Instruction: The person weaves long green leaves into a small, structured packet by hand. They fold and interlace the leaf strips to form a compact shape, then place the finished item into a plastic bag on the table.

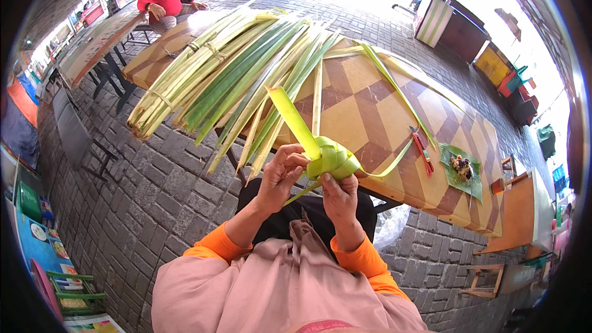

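Note:
Between my hands, just off the table's near edge, is a woven palm-leaf pouch [333, 158] of yellow-green strips. One wide strip end sticks up to the left, and a thin one trails right over the table. My left hand [280, 176] pinches the pouch's left side with bent fingers. At its lower right, my right hand [340, 196] grips it with the thumb in front. Bundles of long palm leaves [237, 68], pale yellow to dark green, lie across the table's left part. Their cut ends overhang the near edge.
The patterned wooden table [370, 117] stretches to the right. On it are a red-handled cutting tool [422, 153] and a green leaf with food [460, 169]. A person in red [165, 0] sits at the far left. A bench [77, 129] stands on the paved floor [142, 197].

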Action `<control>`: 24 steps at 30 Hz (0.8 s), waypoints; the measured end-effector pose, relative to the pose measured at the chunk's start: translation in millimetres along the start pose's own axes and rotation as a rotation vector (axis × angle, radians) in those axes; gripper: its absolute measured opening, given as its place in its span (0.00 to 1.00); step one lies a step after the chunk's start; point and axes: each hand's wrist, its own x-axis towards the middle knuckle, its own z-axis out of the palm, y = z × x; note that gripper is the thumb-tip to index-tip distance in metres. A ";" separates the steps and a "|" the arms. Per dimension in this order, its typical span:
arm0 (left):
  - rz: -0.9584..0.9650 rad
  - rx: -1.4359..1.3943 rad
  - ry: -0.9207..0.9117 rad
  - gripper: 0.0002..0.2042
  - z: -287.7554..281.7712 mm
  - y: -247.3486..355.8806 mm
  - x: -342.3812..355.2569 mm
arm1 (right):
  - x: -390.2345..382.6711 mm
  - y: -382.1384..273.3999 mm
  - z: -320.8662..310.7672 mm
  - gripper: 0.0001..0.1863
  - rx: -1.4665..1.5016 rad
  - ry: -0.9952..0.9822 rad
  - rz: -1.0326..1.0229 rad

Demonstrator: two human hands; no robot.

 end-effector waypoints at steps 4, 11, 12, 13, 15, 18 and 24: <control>-0.051 0.036 -0.052 0.15 -1.4 -1.5 -0.3 | -2.1 5.9 -10.9 0.13 -0.006 -0.025 -0.011; -0.025 -0.138 0.044 0.14 -6.5 -10.9 1.2 | -10.3 0.2 -6.4 0.09 -0.226 -0.104 0.036; -0.052 -0.113 0.047 0.15 -4.5 -0.8 2.4 | -13.2 -8.5 3.9 0.07 -0.260 -0.121 0.094; -0.079 -0.088 0.049 0.15 -4.6 5.3 3.7 | -13.3 -8.9 4.5 0.08 -0.299 -0.154 0.095; -0.056 0.050 -0.006 0.12 -13.4 -3.6 1.2 | -13.2 -10.2 4.8 0.08 -0.377 -0.222 0.098; 0.083 0.086 -0.006 0.08 -15.4 -12.8 -0.3 | -12.8 -8.5 -1.2 0.08 -0.367 -0.226 0.113; -0.109 0.067 -0.108 0.03 -26.2 -0.7 1.6 | -9.4 -1.3 -17.6 0.09 -0.100 -0.094 0.102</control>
